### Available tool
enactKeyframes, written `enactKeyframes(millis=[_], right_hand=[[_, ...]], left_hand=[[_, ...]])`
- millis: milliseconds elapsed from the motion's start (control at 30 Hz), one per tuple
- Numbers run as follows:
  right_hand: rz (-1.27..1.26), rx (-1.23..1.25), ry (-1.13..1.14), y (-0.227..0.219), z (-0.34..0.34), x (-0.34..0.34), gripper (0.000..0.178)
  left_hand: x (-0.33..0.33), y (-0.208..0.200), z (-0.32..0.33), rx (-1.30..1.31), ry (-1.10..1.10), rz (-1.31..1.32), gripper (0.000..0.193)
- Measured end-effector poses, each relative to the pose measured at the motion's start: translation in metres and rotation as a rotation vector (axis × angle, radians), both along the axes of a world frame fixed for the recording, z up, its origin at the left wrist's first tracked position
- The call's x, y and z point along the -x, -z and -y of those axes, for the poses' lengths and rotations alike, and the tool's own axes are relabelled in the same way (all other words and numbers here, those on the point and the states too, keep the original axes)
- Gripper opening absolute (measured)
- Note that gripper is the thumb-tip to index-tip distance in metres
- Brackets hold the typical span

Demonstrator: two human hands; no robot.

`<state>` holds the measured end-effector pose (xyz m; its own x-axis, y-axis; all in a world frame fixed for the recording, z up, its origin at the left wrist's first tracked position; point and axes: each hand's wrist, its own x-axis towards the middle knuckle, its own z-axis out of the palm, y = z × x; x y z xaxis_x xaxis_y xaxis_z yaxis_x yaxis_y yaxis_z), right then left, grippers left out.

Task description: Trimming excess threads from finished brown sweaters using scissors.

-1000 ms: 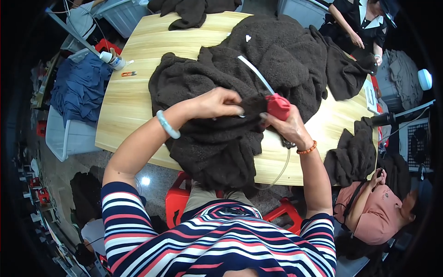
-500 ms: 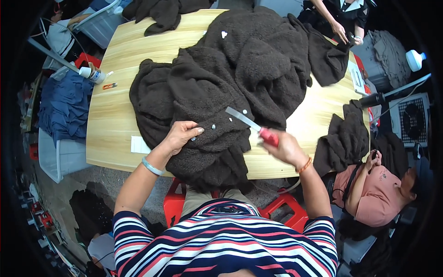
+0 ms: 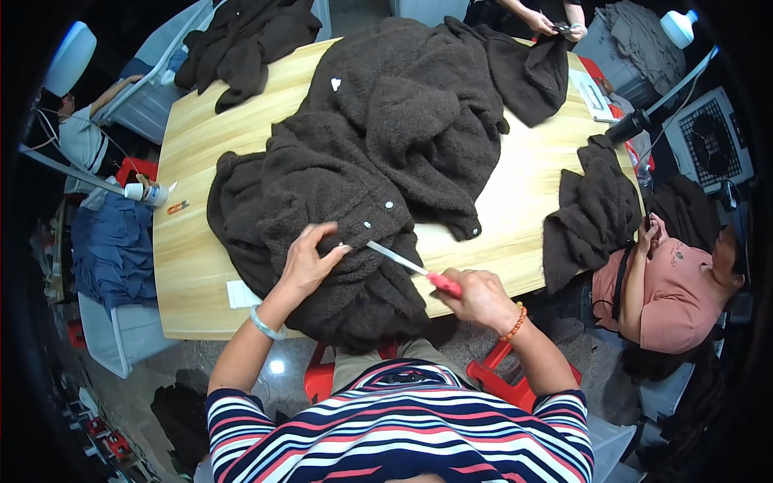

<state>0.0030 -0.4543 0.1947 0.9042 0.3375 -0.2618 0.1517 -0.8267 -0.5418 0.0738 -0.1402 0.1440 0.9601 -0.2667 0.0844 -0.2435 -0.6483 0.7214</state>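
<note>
A dark brown fleecy garment point(image 3: 354, 294) lies bunched at the near side of the table, with a row of small pale shiny buttons point(image 3: 389, 204) along its edge. My left hand point(image 3: 304, 264) rests on the cloth, thumb and forefinger spread apart beside one button. In my right hand point(image 3: 483, 299) is a red-handled knife point(image 3: 398, 259) with a long, flat, silvery blade. Its tip points left and touches or hovers just over the fabric near the buttons; I cannot tell which.
More brown fleece point(image 3: 419, 113) is heaped across the wooden table point(image 3: 515, 201), with further pieces point(image 3: 592, 213) at the right. An orange thread snipper point(image 3: 178, 207) and white paper point(image 3: 241, 295) lie left. Co-workers sit around; one in pink point(image 3: 668, 290) is at the right. Blue cloth point(image 3: 113, 249) fills a bin.
My left thumb and forefinger have parted from their pinch on the fabric. My right hand has come lower, bringing the blade down closer to the left hand. The whole view has shifted.
</note>
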Motion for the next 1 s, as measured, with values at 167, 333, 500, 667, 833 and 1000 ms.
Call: enactKeyframes(millis=[167,333,500,667,833,1000], right_hand=[[0.008,-0.026,0.093,0.013,0.02,0.021,0.028],[0.017,0.012,0.142,0.021,0.026,0.041,0.028],[-0.056,0.039,0.171,0.024,0.043,0.058,0.026],[-0.163,-0.124,-0.154,0.025,0.006,0.047,0.031],[0.259,-0.511,-0.308,0.029,-0.013,0.022,0.023],[0.441,-0.233,-0.287,0.086,-0.017,0.007,0.033]], left_hand=[[-0.081,-0.004,0.045,-0.356,0.166,0.193,0.066],[-0.166,0.051,0.029,-0.716,0.184,-0.035,0.035],[-0.145,-0.02,0.038,-0.615,0.17,0.214,0.022],[-0.09,-0.149,0.092,0.076,0.321,0.173,0.024],[-0.023,-0.24,0.167,0.668,0.758,0.206,0.032],[0.007,-0.25,0.264,0.94,0.867,0.44,0.027]])
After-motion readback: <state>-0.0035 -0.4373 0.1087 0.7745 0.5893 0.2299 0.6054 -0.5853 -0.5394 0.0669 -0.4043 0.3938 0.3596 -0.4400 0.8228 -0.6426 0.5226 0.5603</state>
